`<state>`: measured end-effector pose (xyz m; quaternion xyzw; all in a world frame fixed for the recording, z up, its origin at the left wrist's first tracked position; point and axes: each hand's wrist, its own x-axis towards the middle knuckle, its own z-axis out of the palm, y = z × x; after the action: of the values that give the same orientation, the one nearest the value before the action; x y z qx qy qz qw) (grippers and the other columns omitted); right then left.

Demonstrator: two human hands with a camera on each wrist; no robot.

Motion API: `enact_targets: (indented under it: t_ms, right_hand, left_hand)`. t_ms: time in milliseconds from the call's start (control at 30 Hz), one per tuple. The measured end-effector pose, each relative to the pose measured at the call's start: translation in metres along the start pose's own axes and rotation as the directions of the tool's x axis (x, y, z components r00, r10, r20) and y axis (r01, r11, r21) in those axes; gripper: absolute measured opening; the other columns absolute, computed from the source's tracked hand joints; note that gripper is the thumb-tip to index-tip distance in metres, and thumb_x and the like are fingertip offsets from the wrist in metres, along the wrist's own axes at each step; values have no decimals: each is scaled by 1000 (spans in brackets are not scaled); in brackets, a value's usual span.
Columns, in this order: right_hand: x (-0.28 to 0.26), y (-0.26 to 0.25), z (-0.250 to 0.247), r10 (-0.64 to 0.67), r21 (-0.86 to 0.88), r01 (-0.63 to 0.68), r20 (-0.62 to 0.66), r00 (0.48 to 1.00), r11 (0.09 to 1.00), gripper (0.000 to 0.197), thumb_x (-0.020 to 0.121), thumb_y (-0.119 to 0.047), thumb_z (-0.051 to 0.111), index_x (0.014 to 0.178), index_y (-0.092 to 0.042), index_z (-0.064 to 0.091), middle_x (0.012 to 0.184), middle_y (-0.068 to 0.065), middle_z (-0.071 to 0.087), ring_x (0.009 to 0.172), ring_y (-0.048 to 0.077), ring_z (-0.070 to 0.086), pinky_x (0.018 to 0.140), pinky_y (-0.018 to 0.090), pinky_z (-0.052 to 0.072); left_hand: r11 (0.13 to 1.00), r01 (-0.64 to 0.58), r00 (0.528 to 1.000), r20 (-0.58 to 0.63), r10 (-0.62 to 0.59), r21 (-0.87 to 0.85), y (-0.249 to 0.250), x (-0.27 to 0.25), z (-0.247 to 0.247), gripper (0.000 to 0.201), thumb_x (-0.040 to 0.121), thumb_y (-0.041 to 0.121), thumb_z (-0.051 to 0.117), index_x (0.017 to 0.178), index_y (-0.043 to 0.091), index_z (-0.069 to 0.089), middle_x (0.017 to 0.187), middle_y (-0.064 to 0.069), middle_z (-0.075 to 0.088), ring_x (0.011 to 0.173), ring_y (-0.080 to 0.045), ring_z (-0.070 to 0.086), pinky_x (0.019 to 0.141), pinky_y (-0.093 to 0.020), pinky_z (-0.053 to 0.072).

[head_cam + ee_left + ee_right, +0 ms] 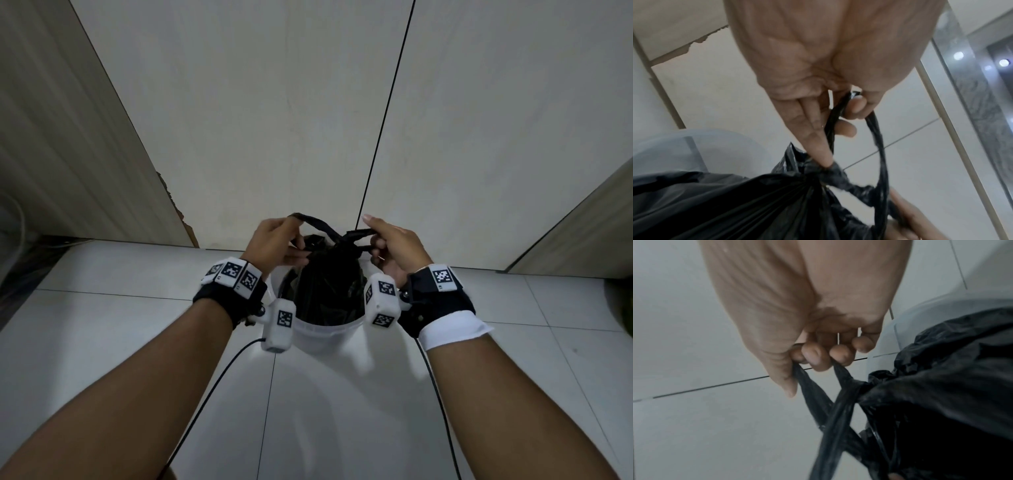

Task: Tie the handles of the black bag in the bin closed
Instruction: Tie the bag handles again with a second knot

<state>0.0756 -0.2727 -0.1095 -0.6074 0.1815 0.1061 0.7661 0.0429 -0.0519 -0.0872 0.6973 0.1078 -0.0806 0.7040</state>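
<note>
**Both hands on the bag handles above the bin**

Forearms reach in from the near edge of the head view, each wrist strapped with a black band carrying white marker cubes. Beyond them stands the white bin (327, 334) on pale floor tiles (137, 325), close to the foot of a light wall panel (274, 120).

Black bag (325, 284) sits inside the bin, its neck gathered into a bunch above the rim. Left of that bunch, the left hand (274, 240) has thumb and fingers curled round one handle loop (317, 221), with one finger (818, 146) stretched down to touch the gathered neck. Right of the bunch, the right hand (394, 243) grasps the other handle (359, 233), its fingers (816, 356) curled over two strands. Above the bin the two handles cross; whether a knot has formed there seems unclear, as the plastic is dark and blurred.
</note>
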Motion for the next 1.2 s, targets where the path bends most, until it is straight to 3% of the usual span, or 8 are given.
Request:
enact_targets:
  t_ms: [133,233,367,533,667,767,933,1200]
  right_hand:
    - [-6,-8,2,5,101,-10,54,999,995,31,87,-31,77,65,-20,59,53,-4,42,51,14,39,55,27,31]
    - [-10,-10,6,-65,61,58,118,991,996,19,92,-26,69,76,-14,67,58,-2,51,54,14,43,56,27,32]
    - [-11,-16,12,-167,-59,178,159,973,982,16,94,-21,64,88,-11,74,60,-2,54,56,14,44,58,26,33]
    - [-11,-24,14,-233,-172,259,158,959,950,17,94,-22,64,83,-13,73,61,-2,54,57,12,43,57,25,32]
    - [-10,-25,7,-239,-147,251,96,966,957,22,91,-21,62,70,-16,66,67,0,65,58,11,46,57,26,30]
    - [-7,-22,2,-144,-16,145,39,989,989,25,90,-23,62,66,-19,62,60,-4,59,54,10,44,56,27,29]
    - [-4,-3,-6,13,33,-14,27,1000,999,29,88,-25,71,64,-22,55,50,-7,42,52,12,36,54,26,28]
    - [5,29,-22,124,151,-114,-59,991,982,29,89,-20,65,66,-21,48,49,-6,41,49,13,34,49,25,30]
  left_hand:
    - [998,-21,999,-24,23,65,5,-1,-6,40,98,25,55,62,13,45,70,-12,64,64,-25,74,64,-30,55]
    - [978,-102,992,-53,114,182,6,0,-4,46,96,32,58,57,14,44,68,-13,64,67,-22,63,65,-30,42]
    - [969,-186,981,-29,193,166,13,3,5,51,99,33,58,54,13,44,61,-11,54,57,-16,49,57,-20,40]
    - [967,-218,972,-54,227,135,23,6,10,49,99,22,58,53,11,43,59,-10,50,45,-6,44,50,-14,39]
    - [993,-120,978,-172,120,8,19,10,0,44,92,23,59,51,17,45,55,-1,49,57,-14,49,64,-28,40]
    - [985,-45,981,-193,12,-168,10,11,-4,45,89,18,58,47,19,42,47,3,41,57,-18,49,72,-35,41]
    - [895,43,957,-238,-164,-444,-5,11,-14,38,83,19,57,51,23,36,50,3,28,53,-17,49,63,-30,42]
    - [834,153,915,-242,-322,-531,-33,18,-32,37,82,19,57,54,23,33,43,7,27,42,-11,43,44,-20,23]
